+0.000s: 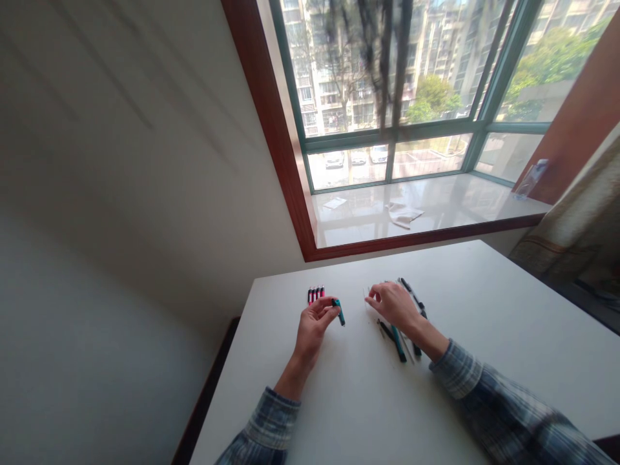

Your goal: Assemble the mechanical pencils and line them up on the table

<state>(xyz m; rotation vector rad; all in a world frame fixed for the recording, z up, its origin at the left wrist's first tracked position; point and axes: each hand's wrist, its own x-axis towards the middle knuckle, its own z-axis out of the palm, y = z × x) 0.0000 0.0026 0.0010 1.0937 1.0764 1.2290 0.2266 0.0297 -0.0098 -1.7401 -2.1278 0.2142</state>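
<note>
Just on the near side of a row of red-and-black pens (316,294), the person's left hand (312,329) is closed in a pinch, thumb against fingers, on a short teal pen part (341,316) with a dark upper end. That part hangs tilted above the white bench (334,400), nearer the person than the row and to the right of it. Farther to the right of the row is the right hand (394,307), its thumb and fingertips curled nearly together; a thin, pale sliver shows beside them, and one cannot tell whether the fingers have hold of it. Well to the row's right, below and around that hand, lie loose pieces: a teal-and-black barrel (398,344), a slim pale rod (407,349) and, past the knuckles, a line of black pieces (412,294), partly hidden by the hand. Beyond the row, on the window sill (358,229), rest a crumpled white cloth or paper (405,214) and, far off to the right, a clear bottle (531,181).
</note>
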